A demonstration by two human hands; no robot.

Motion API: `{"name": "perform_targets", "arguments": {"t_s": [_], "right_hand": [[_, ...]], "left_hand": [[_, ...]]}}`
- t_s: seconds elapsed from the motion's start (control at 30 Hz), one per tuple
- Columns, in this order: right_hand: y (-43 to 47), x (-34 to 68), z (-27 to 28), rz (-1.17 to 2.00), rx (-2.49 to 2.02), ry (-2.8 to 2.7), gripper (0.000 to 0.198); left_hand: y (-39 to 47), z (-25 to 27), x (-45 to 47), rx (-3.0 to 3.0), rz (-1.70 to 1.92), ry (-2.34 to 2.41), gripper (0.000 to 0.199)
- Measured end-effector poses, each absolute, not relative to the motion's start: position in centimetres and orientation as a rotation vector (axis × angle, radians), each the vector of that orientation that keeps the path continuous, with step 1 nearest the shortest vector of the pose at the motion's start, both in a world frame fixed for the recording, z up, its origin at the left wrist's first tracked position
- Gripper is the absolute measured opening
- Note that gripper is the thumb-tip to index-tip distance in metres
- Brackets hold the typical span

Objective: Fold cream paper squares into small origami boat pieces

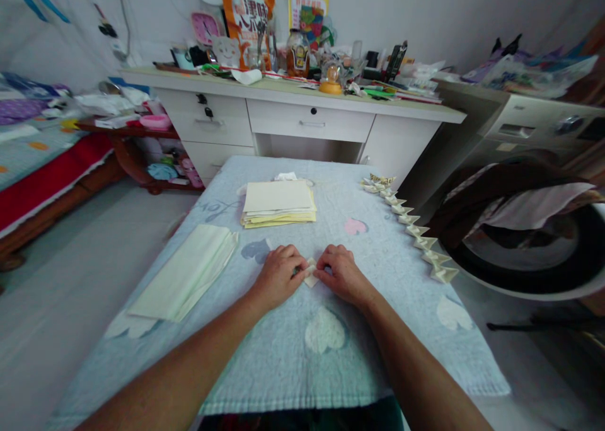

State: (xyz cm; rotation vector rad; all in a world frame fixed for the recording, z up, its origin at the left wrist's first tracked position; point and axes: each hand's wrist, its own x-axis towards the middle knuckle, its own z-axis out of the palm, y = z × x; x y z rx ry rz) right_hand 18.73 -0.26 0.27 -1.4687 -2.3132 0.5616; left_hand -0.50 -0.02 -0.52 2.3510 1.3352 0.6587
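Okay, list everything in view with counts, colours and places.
Cloth: one, pale blue, foreground
Small folded paper: one, cream, centre
Paper stack: one, cream and yellow, far on cloth
Folded sheets: several, pale green, cloth's left
Pointed paper pieces: one row, cream, cloth's right
Desk: one, white, behind cloth
Clock: one, pink, on desk
Packet: one, orange, on desk
Jar: one, amber, on desk
Washing machine: one, grey, right
Laundry: one pile, brown and white, machine's opening
Bed: one, red and blue, left
Stand: one, brown, bedside
Small clutter: uncounted, mixed, on desk
Left hand: one, bare, pinching paper
Right hand: one, bare, pinching paper
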Motion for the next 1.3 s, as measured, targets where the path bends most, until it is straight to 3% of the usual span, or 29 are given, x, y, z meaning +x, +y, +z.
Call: {"name": "perform_targets", "arguments": {"t_s": [0.6,1.0,1.3], "right_hand": [[0.0,18.5,0.6,0.486,-1.610,-2.350,0.021],[-0.1,19.4,1.1,0.602,-1.500,-2.361,0.005],[-0.1,19.4,1.4,0.583,-1.528,-2.386,0.010]], "left_hand": [[0.2,-0.5,-1.2,2.304,0.634,1.385,0.007],[0.2,-0.5,-0.6,2.320,0.641,1.336,0.012],[0.2,-0.6,-1.1,2.310,0.645,1.406,0.009]]}}
